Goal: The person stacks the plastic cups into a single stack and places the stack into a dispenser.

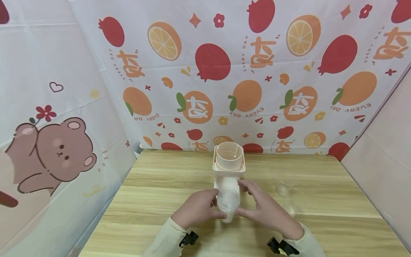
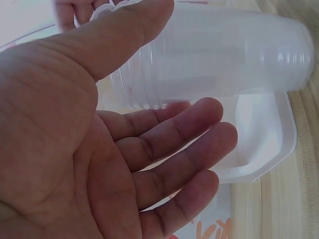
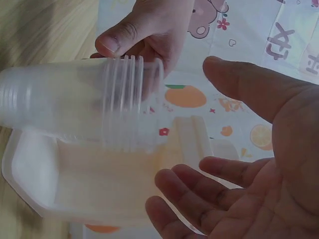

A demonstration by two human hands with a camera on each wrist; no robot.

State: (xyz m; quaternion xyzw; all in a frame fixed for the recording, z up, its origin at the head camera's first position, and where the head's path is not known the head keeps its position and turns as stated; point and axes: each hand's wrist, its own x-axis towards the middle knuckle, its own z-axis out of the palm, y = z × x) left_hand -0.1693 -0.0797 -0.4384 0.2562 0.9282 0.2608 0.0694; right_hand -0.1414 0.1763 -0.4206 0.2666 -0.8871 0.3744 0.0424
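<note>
A stack of clear plastic cups (image 1: 228,200) is tilted in front of a cream-coloured plastic holder (image 1: 228,173), its rims toward me. My left hand (image 1: 196,210) holds the stack near the rims, thumb on one side and fingertips on the other, as the right wrist view of the cups (image 3: 75,102) shows. On the other side, my right hand (image 1: 263,208) is spread beside the stack, and its thumb and fingers (image 3: 187,186) stand apart from the cups. The holder has a round collar (image 1: 229,162) on top and a shallow white basin (image 2: 264,134) beneath the stack.
Thin transparent objects (image 1: 283,188) lie on the wooden tabletop (image 1: 167,171) to the right; their kind is hard to make out. A fruit-print cloth (image 1: 212,96) hangs behind the table, and a bear-print cloth (image 1: 64,153) hangs on the left.
</note>
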